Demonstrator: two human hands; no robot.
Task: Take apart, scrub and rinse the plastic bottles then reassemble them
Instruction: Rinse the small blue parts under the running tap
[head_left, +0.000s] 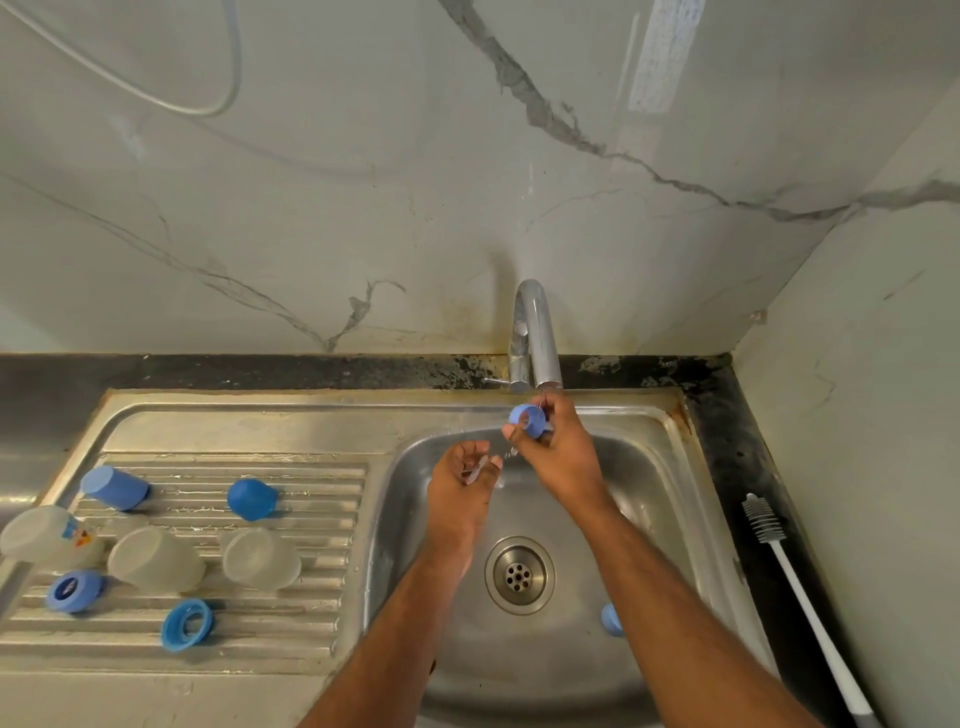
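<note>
The right hand (556, 447) pinches a blue bottle ring (529, 419) in its fingers under the faucet (535, 338); the left hand (465, 475) curls round a small clear part. Rinsing looks midway: bottle bodies (156, 558), caps and rings lie apart on the drainboard (291, 639), none reassembled. The sink basin (675, 509) leaves room; one blue piece (612, 619) sits near its right wall.

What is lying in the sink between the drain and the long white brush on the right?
In the head view, a small blue bottle part lies in the sink, between the drain and the brush, partly hidden by the right forearm.
</note>
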